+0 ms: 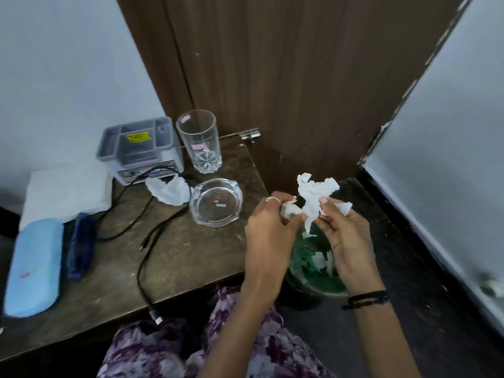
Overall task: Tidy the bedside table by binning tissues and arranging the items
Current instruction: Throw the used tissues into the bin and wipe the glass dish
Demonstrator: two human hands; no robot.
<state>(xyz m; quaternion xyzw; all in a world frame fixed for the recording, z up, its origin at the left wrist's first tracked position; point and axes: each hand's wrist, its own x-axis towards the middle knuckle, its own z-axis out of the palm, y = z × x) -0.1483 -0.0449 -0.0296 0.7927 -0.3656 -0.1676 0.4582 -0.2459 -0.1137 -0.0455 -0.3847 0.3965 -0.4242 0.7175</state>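
Observation:
A crumpled white tissue (313, 193) hangs between both hands, right of the table and above a green-lined bin (313, 274). My left hand (268, 236) pinches a wadded part of it. My right hand (346, 238) grips the other side. White scraps lie inside the bin. Another crumpled tissue (167, 190) rests on the brown bedside table (191, 257), beside a glass ashtray (215, 203). A tall drinking glass (199, 141) stands behind the ashtray.
A grey organiser box (139, 151) sits at the table's back, a folded white napkin stack (65, 192) to its left. A light blue case (34, 266) and a dark blue object (80, 246) lie at the left. A black cable (144, 257) trails over the front edge.

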